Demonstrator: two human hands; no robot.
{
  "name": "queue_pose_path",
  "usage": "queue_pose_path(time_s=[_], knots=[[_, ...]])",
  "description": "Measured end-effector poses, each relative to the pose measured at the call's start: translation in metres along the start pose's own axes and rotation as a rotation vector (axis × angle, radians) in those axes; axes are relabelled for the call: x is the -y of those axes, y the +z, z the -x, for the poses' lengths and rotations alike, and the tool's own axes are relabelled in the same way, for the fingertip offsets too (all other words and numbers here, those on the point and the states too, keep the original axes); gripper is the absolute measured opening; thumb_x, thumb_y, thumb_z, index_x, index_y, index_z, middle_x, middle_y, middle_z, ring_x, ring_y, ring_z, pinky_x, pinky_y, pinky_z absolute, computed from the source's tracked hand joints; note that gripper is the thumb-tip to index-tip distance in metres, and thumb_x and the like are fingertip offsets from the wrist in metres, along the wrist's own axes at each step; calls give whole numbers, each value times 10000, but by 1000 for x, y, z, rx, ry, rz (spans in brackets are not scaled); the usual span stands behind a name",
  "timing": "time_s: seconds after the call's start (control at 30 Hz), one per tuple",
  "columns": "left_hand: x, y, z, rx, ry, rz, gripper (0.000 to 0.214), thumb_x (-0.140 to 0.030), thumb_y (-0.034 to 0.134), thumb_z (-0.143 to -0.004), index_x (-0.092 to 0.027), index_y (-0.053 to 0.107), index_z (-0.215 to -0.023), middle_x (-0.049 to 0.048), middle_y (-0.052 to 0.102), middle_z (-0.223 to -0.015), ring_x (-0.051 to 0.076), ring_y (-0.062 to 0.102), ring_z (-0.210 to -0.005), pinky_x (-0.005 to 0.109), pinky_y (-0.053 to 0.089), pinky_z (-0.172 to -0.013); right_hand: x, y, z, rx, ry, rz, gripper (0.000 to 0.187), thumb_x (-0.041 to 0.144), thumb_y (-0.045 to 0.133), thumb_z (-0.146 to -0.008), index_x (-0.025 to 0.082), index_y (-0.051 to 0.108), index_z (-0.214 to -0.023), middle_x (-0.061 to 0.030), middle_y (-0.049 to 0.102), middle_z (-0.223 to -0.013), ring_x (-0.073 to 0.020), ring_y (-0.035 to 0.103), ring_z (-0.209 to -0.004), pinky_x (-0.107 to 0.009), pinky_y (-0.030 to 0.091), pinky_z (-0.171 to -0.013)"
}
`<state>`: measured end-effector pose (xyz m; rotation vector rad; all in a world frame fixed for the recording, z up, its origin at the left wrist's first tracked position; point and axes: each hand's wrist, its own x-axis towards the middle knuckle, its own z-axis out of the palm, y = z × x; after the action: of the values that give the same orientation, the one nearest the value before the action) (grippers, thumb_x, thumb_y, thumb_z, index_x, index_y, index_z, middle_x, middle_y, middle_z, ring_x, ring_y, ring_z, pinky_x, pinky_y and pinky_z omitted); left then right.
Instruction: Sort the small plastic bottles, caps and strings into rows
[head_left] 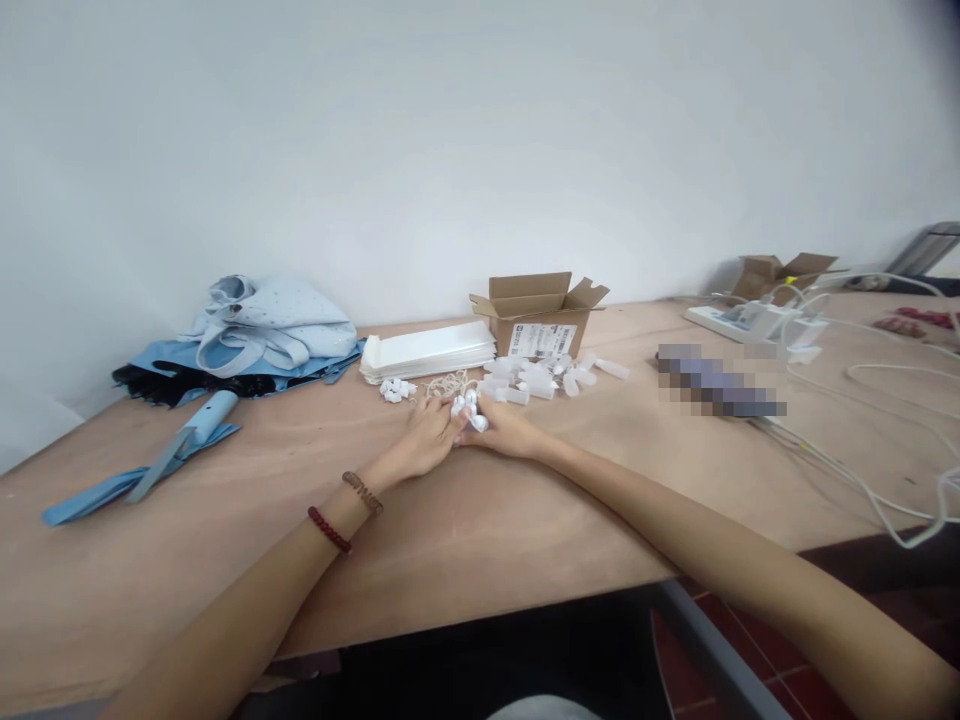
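My left hand [435, 435] and my right hand [504, 428] meet at the middle of the wooden table [420, 560], fingers curled in. Between them is a cluster of small white plastic pieces [471, 408], partly covered by my fingers; their exact kind is too small to tell. Just beyond my fingertips lies a bundle of pale string [448, 384]. Left of it sits another small pile of white pieces [397, 390]. Several translucent plastic bottles [536, 380] lie loose behind my right hand.
A stack of white paper sheets or bags [427, 350] lies beside an open cardboard box [536, 325]. At left are a pale blue cloth bag [277, 325] and a folded blue umbrella [202, 425]. To the right are a blurred-out device [716, 382], a power strip [724, 322] and trailing white cables [862, 480].
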<state>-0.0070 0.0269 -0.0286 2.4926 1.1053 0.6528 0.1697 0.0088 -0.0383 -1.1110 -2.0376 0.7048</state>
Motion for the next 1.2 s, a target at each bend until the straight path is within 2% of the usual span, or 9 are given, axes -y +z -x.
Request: queue_pose_path(time_s=[0.1,0.2,0.37,0.47,0.6,0.8,0.93,1.07,1.2], knots=[[-2,6,2,-19,-14,11,440,-427,245,-951,-170,527,-1170,136,511,-1253,269,381,-1220,476,227,-1070,-1,1,0,-20,-15,-34,533,429,694,-719,157,507,-1138,-91,625,-1073,-242,580,-936,-366,437,-826],[-6,9,2,-17,-74,54,536,-494,208,-943,-173,397,-1329,138,416,-1385,277,284,-1321,484,209,-1087,-1,1,0,-57,-49,-169,478,401,677,-732,152,528,-1112,-79,629,-1047,-223,577,-929,-358,441,-837],[-12,8,1,11,-200,164,622,-578,188,-918,-195,332,-1386,113,321,-1476,276,171,-1397,492,167,-1112,3,3,0,-133,-92,-319,449,325,684,-698,161,540,-1091,-59,624,-1060,-213,572,-965,-355,436,-876],[-13,8,1,7,-204,210,594,-594,209,-910,-236,395,-1345,85,361,-1463,251,207,-1394,457,174,-1122,5,5,0,-188,-64,-289,397,290,698,-652,162,562,-1002,-38,635,-973,-208,579,-903,-345,449,-833],[-18,7,0,-45,-186,180,507,-545,232,-927,-216,548,-1148,88,506,-1326,247,335,-1318,426,248,-1094,8,5,-1,-240,-14,-246,357,274,688,-624,166,561,-939,-12,628,-883,-185,568,-804,-305,454,-736],[-20,-5,0,-225,83,-46,261,-365,429,-905,-156,586,-894,110,603,-1049,261,460,-1069,425,376,-960,10,-4,-2,-326,58,8,436,288,707,-577,170,563,-971,-10,633,-816,-179,557,-728,-274,421,-658],[-20,-13,1,-298,139,-65,140,-286,513,-860,-165,570,-817,76,607,-870,239,498,-931,365,424,-829,7,-9,-2,-368,91,153,398,292,673,-601,176,557,-964,-22,636,-807,-181,559,-713,-263,397,-632],[-18,-13,0,-264,93,-15,126,-230,522,-830,-153,584,-910,77,621,-917,223,525,-874,337,418,-766,2,-7,-3,-309,81,231,372,295,666,-598,187,542,-931,-11,621,-753,-171,542,-656,-246,371,-579],[-13,-15,-3,-183,18,9,129,-231,514,-815,-141,599,-851,76,628,-849,208,532,-769,314,393,-683,-1,-5,-4,-259,104,266,384,301,677,-582,189,533,-920,-11,615,-755,-174,543,-660,-240,362,-567]])
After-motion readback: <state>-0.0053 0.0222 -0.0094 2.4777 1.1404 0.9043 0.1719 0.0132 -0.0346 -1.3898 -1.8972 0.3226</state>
